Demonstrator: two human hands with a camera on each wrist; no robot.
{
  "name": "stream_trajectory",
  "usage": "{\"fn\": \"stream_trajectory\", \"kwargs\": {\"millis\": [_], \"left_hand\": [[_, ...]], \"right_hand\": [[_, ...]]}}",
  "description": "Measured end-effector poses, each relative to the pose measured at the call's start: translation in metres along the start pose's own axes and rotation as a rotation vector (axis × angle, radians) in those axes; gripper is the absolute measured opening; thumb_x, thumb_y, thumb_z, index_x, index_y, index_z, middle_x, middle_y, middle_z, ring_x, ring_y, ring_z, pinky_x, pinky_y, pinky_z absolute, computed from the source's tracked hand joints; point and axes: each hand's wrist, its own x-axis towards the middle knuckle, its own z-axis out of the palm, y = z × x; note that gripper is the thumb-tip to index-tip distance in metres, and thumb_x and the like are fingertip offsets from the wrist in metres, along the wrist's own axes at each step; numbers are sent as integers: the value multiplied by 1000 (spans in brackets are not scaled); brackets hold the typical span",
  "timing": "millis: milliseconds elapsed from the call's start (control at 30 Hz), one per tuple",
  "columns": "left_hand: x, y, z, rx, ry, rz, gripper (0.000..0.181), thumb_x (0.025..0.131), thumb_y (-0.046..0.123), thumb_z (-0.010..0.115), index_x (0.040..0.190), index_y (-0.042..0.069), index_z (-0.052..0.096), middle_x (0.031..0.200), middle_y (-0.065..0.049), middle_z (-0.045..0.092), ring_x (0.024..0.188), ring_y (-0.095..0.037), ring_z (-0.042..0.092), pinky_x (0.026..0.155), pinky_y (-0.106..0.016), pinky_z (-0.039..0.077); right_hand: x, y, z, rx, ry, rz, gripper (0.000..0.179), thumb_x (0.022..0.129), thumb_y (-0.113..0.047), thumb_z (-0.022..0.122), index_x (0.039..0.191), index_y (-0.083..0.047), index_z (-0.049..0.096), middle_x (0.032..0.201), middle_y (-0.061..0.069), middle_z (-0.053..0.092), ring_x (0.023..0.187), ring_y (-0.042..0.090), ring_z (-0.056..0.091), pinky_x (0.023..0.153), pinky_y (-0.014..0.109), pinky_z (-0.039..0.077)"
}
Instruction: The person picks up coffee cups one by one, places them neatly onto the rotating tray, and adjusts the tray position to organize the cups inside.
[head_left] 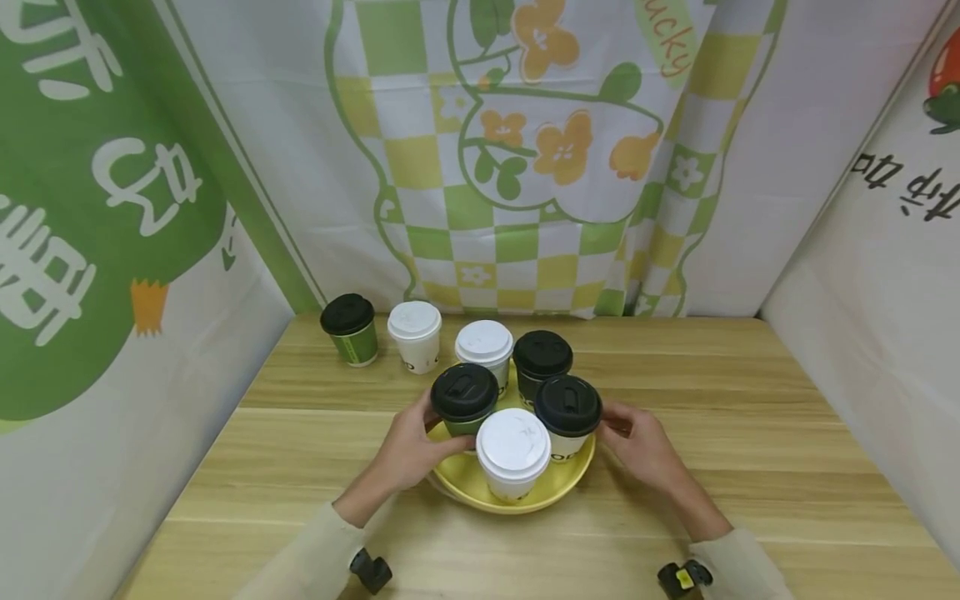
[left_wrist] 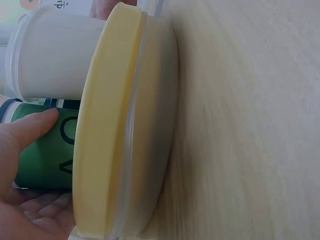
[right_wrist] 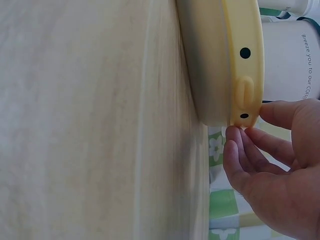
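Note:
A shallow yellow tray (head_left: pixel 468 483) with a raised rim carries several lidded paper cups. My left hand (head_left: pixel 408 446) holds a green paper cup (left_wrist: pixel 45 145) with a black lid at the tray's left side, thumb against its wall and fingers round the far side. At the front of the tray stands a white cup with a white lid (head_left: pixel 513 446). My right hand (head_left: pixel 641 442) pinches the tray's rim at the right, near a white cup with a black lid (head_left: pixel 568 408). The right wrist view shows the thumb and fingertips (right_wrist: pixel 232 134) at the rim.
Toward the back of the tray are a white-lidded cup (head_left: pixel 483 346) and a dark cup with a black lid (head_left: pixel 542 358). On the wooden table (head_left: pixel 750 433), behind left, stand a green black-lidded cup (head_left: pixel 354 333) and a white cup (head_left: pixel 416 337). Printed curtains (head_left: pixel 525 242) hang behind.

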Motion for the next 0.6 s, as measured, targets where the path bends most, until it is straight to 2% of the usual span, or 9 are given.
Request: {"fn": "stream_trajectory", "kwargs": {"millis": [200,400,600], "left_hand": [[0,0,-8,47,10,50,86,79,14,94,153,7,50,148,-16,64,141,-34,59,121,-49,47],[0,1,-11,103,-15,53,86,79,11,93,153,4,49,147,-18,65,140,-35,60,121,-49,48],[1,3,-6,159,-18,32,80,79,9,92,148,2,52,144,-18,66,136,-35,63,119,-49,49]], "right_hand": [[0,0,-1,-1,-3,-8,31,104,-9,67,132,3,69,127,23,74,114,32,73,101,47,62],[0,1,0,-2,-7,4,32,104,-10,67,133,3,69,127,22,74,114,32,73,101,46,62],[1,1,0,-10,-14,28,33,104,-11,67,134,2,68,130,22,73,117,33,72,104,50,61]]}}
